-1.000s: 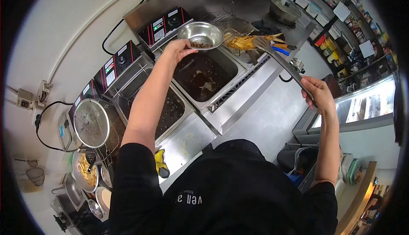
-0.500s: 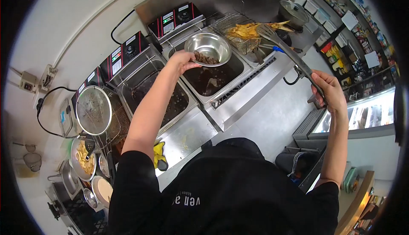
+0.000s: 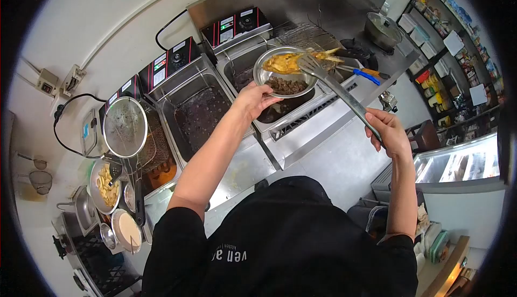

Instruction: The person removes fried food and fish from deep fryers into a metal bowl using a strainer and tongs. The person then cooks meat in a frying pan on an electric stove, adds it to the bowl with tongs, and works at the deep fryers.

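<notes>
My left hand (image 3: pixel 255 101) grips the near rim of a steel bowl (image 3: pixel 259 66), held over the right fryer well. Small dark brown pieces (image 3: pixel 286 86) lie in the bowl. A golden fried fish (image 3: pixel 283 63) extends across the bowl's far side, its tail pointing right beyond the rim. My right hand (image 3: pixel 390 133) is closed around the handle of metal tongs (image 3: pixel 342 93) with a slotted head. That head covers the middle of the fish. Whether the fish rests on the bowl or hangs from the tongs, I cannot tell.
Left of the bowl is another fryer well (image 3: pixel 200 115) of dark oil. A round strainer (image 3: pixel 125 127) stands farther left, near a bowl of pale slices (image 3: pixel 105 186). Blue-handled tools (image 3: pixel 366 76) lie right of the fryer. A lidded pot (image 3: pixel 383 31) sits at the back right.
The fish and tongs have moved left, from above the wire rack to over the bowl. The bowl has shifted slightly right and nearer. My right hand has come left and lower.
</notes>
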### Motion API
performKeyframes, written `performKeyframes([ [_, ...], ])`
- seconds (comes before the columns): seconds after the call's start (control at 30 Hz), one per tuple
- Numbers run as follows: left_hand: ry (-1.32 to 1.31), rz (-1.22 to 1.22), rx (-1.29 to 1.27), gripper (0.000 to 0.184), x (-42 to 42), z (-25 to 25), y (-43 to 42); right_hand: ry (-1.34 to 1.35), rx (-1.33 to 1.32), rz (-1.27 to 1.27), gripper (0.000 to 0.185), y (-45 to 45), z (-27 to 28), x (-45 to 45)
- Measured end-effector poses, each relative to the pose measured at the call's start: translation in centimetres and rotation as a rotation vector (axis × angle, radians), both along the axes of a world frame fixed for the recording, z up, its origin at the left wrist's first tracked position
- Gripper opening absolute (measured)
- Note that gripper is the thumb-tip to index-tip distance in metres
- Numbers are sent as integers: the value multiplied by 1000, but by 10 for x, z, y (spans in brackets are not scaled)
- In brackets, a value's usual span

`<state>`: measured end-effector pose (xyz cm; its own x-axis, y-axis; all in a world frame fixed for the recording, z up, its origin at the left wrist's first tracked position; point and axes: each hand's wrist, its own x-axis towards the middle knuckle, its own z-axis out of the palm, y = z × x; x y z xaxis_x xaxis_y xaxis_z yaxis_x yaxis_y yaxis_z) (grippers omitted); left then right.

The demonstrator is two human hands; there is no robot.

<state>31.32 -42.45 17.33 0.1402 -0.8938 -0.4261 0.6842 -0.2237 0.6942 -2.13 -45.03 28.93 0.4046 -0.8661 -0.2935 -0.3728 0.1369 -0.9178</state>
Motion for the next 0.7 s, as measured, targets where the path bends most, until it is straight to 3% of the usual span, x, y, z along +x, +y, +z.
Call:
performKeyframes([
  [0.4,-129,172,-87,42,-55,21,3,70,39,-5,33,13,20,-45],
  [0.7,-205,-9,-93,43,-101,43,0,222,61,-122,34,48,73,-112],
])
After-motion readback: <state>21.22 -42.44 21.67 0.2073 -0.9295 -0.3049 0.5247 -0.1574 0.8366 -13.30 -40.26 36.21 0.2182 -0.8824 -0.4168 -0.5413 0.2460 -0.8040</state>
